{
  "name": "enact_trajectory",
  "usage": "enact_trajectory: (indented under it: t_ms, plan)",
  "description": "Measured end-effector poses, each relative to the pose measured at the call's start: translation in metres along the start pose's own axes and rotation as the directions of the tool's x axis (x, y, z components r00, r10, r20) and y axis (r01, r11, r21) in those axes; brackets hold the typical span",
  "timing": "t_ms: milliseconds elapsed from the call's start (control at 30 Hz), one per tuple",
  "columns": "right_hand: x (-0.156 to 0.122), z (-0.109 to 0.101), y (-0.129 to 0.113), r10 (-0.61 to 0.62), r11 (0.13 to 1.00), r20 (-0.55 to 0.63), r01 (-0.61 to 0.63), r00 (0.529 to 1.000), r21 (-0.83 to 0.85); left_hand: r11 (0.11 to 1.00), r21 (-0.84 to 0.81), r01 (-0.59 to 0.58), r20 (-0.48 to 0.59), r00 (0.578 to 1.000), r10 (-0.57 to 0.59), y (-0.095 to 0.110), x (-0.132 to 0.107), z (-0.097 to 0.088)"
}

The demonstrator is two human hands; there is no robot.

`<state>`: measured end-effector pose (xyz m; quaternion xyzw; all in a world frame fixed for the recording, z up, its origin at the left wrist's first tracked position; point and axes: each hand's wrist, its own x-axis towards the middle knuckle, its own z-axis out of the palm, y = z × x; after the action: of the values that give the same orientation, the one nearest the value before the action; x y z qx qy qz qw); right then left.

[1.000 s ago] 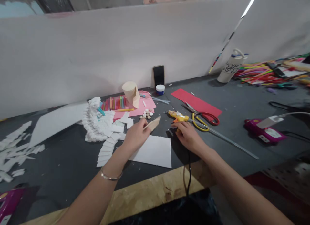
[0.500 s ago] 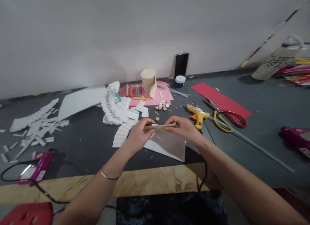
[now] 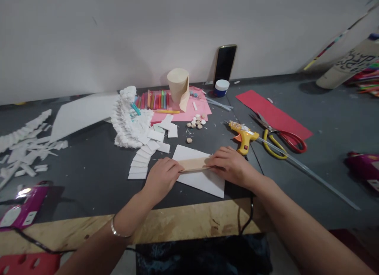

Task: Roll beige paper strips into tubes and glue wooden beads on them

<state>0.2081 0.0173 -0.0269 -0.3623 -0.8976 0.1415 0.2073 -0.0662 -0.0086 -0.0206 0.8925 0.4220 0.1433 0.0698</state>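
Observation:
A tan strip of paper or thin card [image 3: 194, 165] stretches between my hands, low over a white board piece [image 3: 204, 183]; I cannot tell whether it touches the board. My left hand [image 3: 162, 175] is closed on the strip's left end. At the other end, my right hand [image 3: 232, 166] grips it with bent fingers. Left of the board, white rectangular pieces [image 3: 139, 164] lie in an overlapping fan. Small round discs [image 3: 196, 122] are scattered beyond it. To the right of the board rests a yellow glue gun [image 3: 245, 140] with a long clear glue stick.
Red- and yellow-handled scissors [image 3: 278, 137] lie by red paper [image 3: 275, 114]. At the back stand a rolled tan tube [image 3: 177, 85], a phone [image 3: 225, 64] and a small jar [image 3: 222, 88]. White fluffy material [image 3: 127, 125] and scraps [image 3: 26, 152] lie left, near a magenta device [image 3: 26, 204].
Both hands have lowered the strip toward the white board and tilted it so its broad face shows. The camera view has shifted slightly.

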Motion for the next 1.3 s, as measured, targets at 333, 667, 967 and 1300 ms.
enact_trajectory:
  t_ms: [333,667,967,1300]
  plan:
    - [0.0,-0.012,0.006,0.032,0.98,-0.001,-0.032,0.999,0.194,0.944,-0.2,0.261,-0.021,0.962,-0.271,-0.005,0.003,-0.004]
    - [-0.001,0.0,0.01,0.159,0.981,-0.013,-0.156,0.987,0.118,0.871,-0.31,0.381,0.001,0.917,-0.4,-0.003,0.007,-0.003]
    - [0.004,-0.002,0.003,0.25,0.963,-0.004,-0.248,0.968,0.108,0.847,-0.274,0.456,0.042,0.886,-0.463,0.002,0.013,-0.006]
    - [0.006,0.002,-0.003,0.473,0.879,-0.04,-0.468,0.88,0.091,0.88,-0.163,0.446,-0.092,0.881,-0.464,0.006,0.009,-0.004]
